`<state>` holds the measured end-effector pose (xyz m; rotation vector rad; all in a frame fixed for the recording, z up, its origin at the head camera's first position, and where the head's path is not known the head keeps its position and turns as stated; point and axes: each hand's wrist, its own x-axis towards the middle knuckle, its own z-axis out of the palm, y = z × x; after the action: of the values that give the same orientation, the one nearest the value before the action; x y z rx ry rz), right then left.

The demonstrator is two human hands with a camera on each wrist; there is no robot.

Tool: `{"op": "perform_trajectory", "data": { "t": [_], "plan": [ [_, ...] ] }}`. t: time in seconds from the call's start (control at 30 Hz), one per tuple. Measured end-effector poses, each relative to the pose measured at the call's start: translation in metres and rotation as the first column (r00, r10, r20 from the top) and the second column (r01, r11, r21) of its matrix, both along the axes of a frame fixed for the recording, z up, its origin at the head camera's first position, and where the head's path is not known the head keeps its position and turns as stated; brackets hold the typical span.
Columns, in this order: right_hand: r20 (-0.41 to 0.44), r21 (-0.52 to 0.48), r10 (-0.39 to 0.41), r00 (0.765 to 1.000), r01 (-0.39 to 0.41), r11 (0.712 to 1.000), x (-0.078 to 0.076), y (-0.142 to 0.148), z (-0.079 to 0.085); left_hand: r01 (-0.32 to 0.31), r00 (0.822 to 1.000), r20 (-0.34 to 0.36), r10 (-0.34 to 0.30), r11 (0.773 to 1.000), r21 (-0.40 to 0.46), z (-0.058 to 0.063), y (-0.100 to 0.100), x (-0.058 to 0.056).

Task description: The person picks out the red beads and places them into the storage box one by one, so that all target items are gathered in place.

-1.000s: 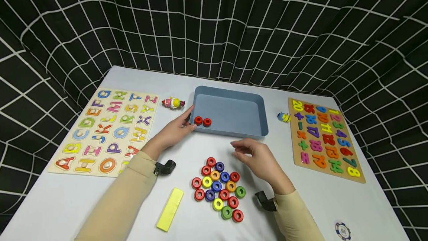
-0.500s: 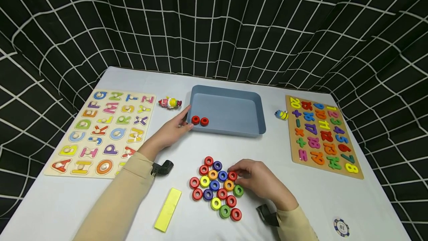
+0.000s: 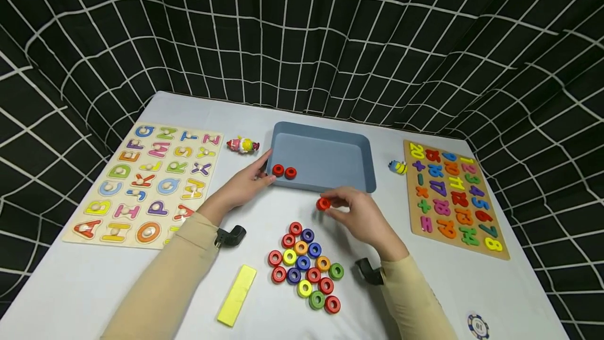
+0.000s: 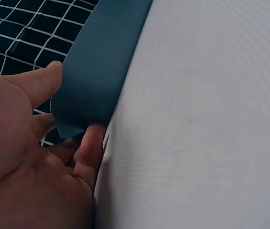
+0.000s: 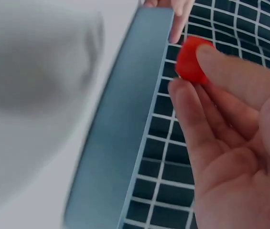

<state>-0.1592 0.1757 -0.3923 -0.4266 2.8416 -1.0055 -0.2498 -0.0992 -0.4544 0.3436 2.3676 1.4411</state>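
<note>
In the head view, my right hand [image 3: 360, 216] pinches a red ring [image 3: 323, 204] between thumb and fingertips, just in front of the tray's near wall. The right wrist view shows that ring as a red piece at the tips of the thumb and index finger. My left hand [image 3: 245, 185] grips the near left corner of the blue-grey tray [image 3: 325, 164], its thumb at the rim and other fingers around the outside. Two red rings, one at the left [image 3: 278, 171] and one beside it [image 3: 290, 173], lie in that corner. Several coloured rings [image 3: 303, 257] are grouped nearer on the table.
A letter puzzle board [image 3: 158, 180] lies left, a number puzzle board [image 3: 450, 193] right. A yellow block [image 3: 237, 295] is left of the loose rings. Small figures stand by the tray: one pink and yellow [image 3: 243, 145], one blue and yellow [image 3: 398, 167]. A poker chip [image 3: 478, 326] lies front right.
My right hand reached down to the loose rings, took the red one at their right edge and carried it up to the tray's near side. The left hand stays at the tray corner.
</note>
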Motion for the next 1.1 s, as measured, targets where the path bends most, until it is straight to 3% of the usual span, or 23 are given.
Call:
{"op": "perform_trajectory", "data": {
  "t": [0.2, 0.37, 0.77, 0.93, 1.1],
  "plan": [
    [0.002, 0.022, -0.074, 0.997, 0.074, 0.997, -0.051, -0.019, -0.001, 0.016, 1.0, -0.008, -0.016, 1.0, 0.016, -0.004, 0.007, -0.002],
    [0.011, 0.089, -0.098, 0.995, 0.097, 0.991, -0.069, -0.025, -0.011, 0.033, 0.999, -0.003, -0.033, 0.999, 0.02, -0.007, 0.015, 0.0],
    [0.03, 0.087, -0.103, 0.994, 0.1, 0.991, -0.072, -0.026, -0.019, 0.03, 1.0, -0.007, -0.03, 0.999, -0.017, -0.008, 0.017, -0.001],
    [0.016, 0.042, -0.105, 0.994, 0.104, 0.994, -0.069, -0.027, -0.014, 0.017, 1.0, -0.018, -0.017, 0.999, -0.03, -0.008, 0.009, -0.002],
    [-0.009, -0.02, -0.1, 0.995, 0.1, 0.995, -0.056, -0.026, -0.002, 0.0, 0.999, -0.036, -0.002, 0.999, -0.038, -0.007, -0.001, -0.003]
  ]
}}
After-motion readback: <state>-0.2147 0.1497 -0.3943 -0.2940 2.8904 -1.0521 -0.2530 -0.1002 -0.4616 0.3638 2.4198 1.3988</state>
